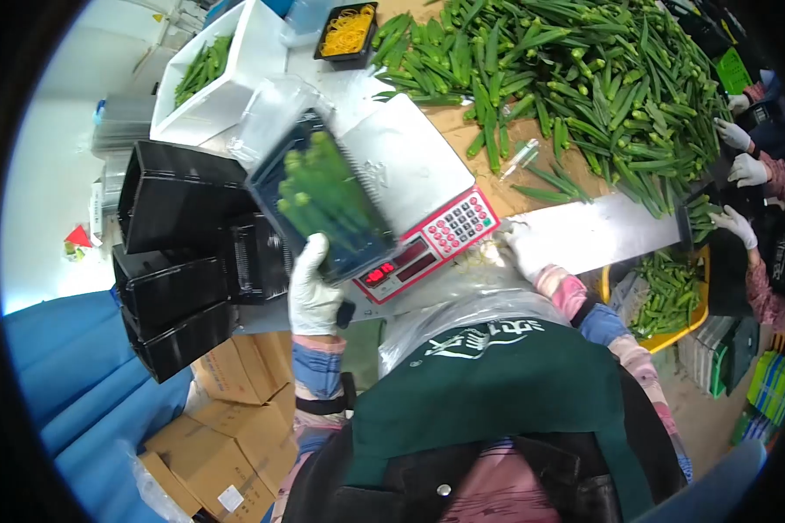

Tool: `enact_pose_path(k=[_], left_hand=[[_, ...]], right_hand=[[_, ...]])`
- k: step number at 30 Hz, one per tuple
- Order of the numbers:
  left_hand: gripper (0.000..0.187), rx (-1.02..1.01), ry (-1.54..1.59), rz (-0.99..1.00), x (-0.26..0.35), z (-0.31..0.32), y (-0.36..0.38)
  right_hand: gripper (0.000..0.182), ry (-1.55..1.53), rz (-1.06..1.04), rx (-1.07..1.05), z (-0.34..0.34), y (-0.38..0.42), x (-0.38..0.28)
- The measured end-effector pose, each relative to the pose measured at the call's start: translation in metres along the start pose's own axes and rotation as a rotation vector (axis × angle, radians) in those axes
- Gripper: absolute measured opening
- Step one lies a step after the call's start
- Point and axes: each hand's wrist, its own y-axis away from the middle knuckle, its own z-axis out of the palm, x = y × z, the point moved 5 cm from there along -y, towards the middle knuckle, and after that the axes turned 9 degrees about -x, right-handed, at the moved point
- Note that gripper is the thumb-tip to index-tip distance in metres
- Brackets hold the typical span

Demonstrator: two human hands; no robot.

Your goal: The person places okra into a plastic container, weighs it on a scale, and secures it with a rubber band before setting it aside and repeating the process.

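My left hand (314, 288), in a white glove, grips the near edge of a dark tray of okra (327, 196), tilted above the left side of the scale. The scale (406, 161) has a bare silver plate and a red keypad panel with a lit display. Right of the scale, my right hand (523, 248), also gloved, is low by the table's near edge beside a metal plate (593, 228); its fingers are too blurred to read. A large heap of okra (584, 78) covers the back right of the table.
Stacked black trays (179, 200) stand at the left. Behind them is a white foam box (222, 74) of okra. A small tray of yellow bands (347, 33) sits at the back. A yellow basket (654, 344) is low right. Co-workers' gloved hands (741, 166) are at the far right.
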Motion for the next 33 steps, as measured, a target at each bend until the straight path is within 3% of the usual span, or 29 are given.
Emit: enact_pose_path(k=[1,2,3,5,7,10,13,16,17,20,21,23,25,26,28,29,30,32,33], left_hand=[[0.023,-0.004,-0.056,0.004,-0.005,0.001,-0.001],[0.023,0.032,-0.088,0.003,-0.011,0.002,-0.004],[0.025,-0.024,-0.157,-0.020,-0.015,0.015,-0.006],[0.030,-0.094,-0.258,-0.056,-0.022,0.040,-0.007],[0.035,-0.105,-0.322,-0.094,-0.030,0.049,-0.009],[0.036,-0.182,-0.354,-0.093,-0.038,0.070,-0.005],[0.043,-0.322,-0.271,-0.281,-0.054,0.064,-0.008],[0.055,-0.505,-0.164,-0.367,-0.073,0.109,0.011],[0.062,-0.475,-0.246,-0.393,-0.077,0.109,0.012],[0.062,-0.490,-0.312,-0.420,-0.091,0.125,0.012],[0.062,-0.481,-0.279,-0.434,-0.096,0.121,0.009],[0.061,-0.446,-0.305,-0.402,-0.089,0.127,0.012],[0.067,-0.463,-0.266,-0.373,-0.083,0.127,0.008],[0.069,-0.471,-0.257,-0.330,-0.080,0.128,0.007],[0.064,-0.495,-0.290,-0.340,-0.071,0.118,0.003],[0.061,-0.499,-0.319,-0.341,-0.065,0.107,-0.001],[0.059,-0.491,-0.351,-0.334,-0.063,0.100,-0.007],[0.055,-0.474,-0.416,-0.321,-0.058,0.087,-0.017],[0.057,-0.564,-0.453,-0.352,-0.055,0.097,-0.019]], right_hand=[[0.028,-0.025,0.114,-0.058,0.005,0.003,0.009],[0.023,-0.004,0.067,-0.105,-0.034,0.000,-0.021],[0.022,-0.247,0.200,-0.112,-0.037,0.002,-0.016],[0.019,-0.388,0.316,-0.100,-0.046,0.006,-0.015],[0.015,-0.184,0.295,-0.048,-0.069,0.007,-0.028],[0.013,-0.122,0.202,0.156,-0.115,0.006,-0.051],[0.013,-0.538,0.326,0.157,-0.145,-0.005,-0.075],[0.024,-0.720,0.309,-0.035,-0.183,-0.026,-0.127],[0.028,-1.142,0.320,0.188,-0.191,-0.029,-0.151],[0.036,-1.750,0.463,0.198,-0.149,-0.041,-0.132],[0.036,-2.012,0.466,0.088,-0.140,-0.049,-0.130],[0.038,-2.030,0.380,0.065,-0.148,-0.047,-0.125],[0.033,-1.632,0.198,0.141,-0.167,-0.049,-0.129],[0.030,-1.042,0.042,0.197,-0.163,-0.051,-0.120],[0.025,-1.035,0.042,0.133,-0.169,-0.053,-0.117],[0.023,-1.375,0.012,0.046,-0.162,-0.055,-0.114],[0.021,-1.967,-0.031,0.007,-0.169,-0.055,-0.126],[0.021,-2.253,-0.041,-0.048,-0.182,-0.068,-0.119],[0.023,-2.273,-0.100,-0.041,-0.200,-0.070,-0.115]])
